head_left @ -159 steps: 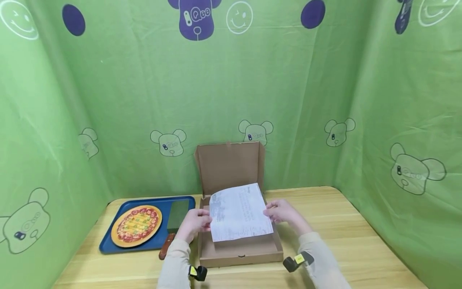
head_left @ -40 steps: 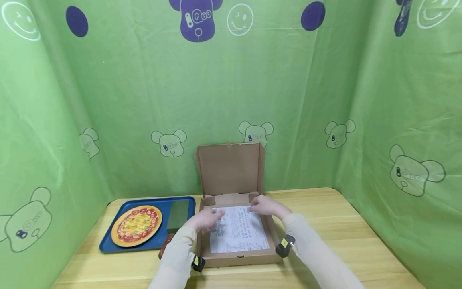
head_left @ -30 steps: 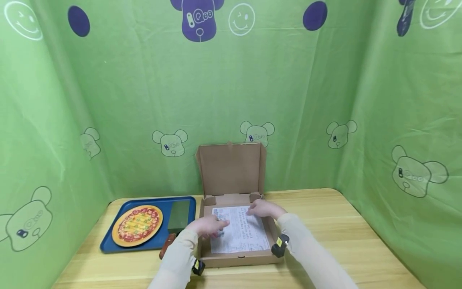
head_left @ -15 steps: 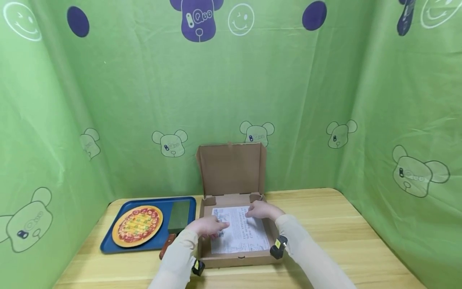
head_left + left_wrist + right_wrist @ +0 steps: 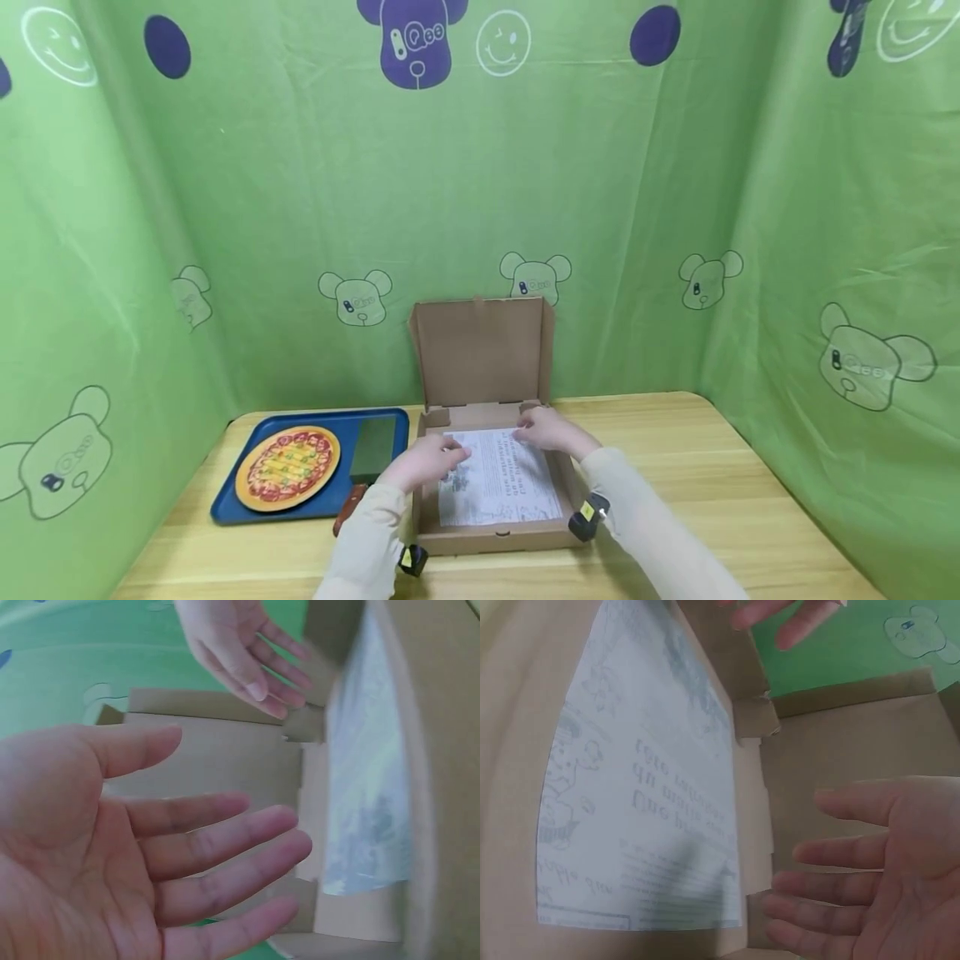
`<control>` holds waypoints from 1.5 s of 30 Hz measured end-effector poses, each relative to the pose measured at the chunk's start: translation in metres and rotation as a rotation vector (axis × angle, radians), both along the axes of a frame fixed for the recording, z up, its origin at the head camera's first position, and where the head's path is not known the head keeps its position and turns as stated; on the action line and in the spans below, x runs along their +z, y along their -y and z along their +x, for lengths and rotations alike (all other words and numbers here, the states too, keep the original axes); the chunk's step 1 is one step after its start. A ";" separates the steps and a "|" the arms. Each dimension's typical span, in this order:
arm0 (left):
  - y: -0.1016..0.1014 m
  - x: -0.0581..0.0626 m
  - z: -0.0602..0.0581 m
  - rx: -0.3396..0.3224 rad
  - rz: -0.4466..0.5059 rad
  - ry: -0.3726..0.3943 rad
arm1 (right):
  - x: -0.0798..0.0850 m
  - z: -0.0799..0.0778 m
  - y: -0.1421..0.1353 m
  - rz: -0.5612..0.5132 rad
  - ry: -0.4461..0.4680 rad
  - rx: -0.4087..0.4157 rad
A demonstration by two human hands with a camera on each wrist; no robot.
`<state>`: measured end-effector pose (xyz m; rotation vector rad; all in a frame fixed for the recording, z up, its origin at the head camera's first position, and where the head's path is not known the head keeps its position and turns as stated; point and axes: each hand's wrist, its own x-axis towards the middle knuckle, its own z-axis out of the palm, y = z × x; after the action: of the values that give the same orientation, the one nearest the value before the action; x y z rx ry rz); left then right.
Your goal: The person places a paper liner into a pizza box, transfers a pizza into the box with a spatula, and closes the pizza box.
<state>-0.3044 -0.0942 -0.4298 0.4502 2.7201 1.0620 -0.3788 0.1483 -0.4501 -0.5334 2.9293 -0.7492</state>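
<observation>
An uncovered cardboard pizza box [image 5: 501,542] stands on the table with its lid [image 5: 480,354] upright at the back. Flat on its floor lies a printed paper sheet [image 5: 498,483], also plain in the right wrist view [image 5: 637,795]. My left hand [image 5: 423,461] hovers over the box's left side; the left wrist view shows its fingers extended and holding nothing. Over the back right part of the box is my right hand [image 5: 553,431], its fingers loosely spread and holding nothing in the right wrist view.
Left of the box, a blue tray [image 5: 341,502] carries a pizza [image 5: 288,468] and a wide-bladed cleaver [image 5: 372,448], whose brown wooden handle [image 5: 350,508] overhangs the tray's front edge. Green printed curtains [image 5: 480,192] enclose the table at the back and sides.
The sheet, held in both hands above the box in the oldest frame, now lies flat inside it. In the last half second both hands have lifted slightly off the paper.
</observation>
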 end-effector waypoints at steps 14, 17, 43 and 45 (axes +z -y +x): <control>0.022 0.024 0.029 0.157 0.063 -0.229 | 0.033 0.041 -0.005 -0.059 -0.108 0.032; 0.029 0.030 0.039 0.184 0.065 -0.262 | 0.033 0.049 -0.005 -0.086 -0.113 0.017; 0.124 0.064 0.073 0.369 0.124 -0.480 | 0.026 0.096 0.070 -0.382 -0.137 0.065; 0.135 0.060 0.072 0.372 0.129 -0.519 | 0.026 0.099 0.081 -0.401 -0.118 0.086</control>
<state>-0.2326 -0.2287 -0.3696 0.2692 3.2982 1.3799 -0.2802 0.0670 -0.4241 -0.7501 2.8405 -1.3471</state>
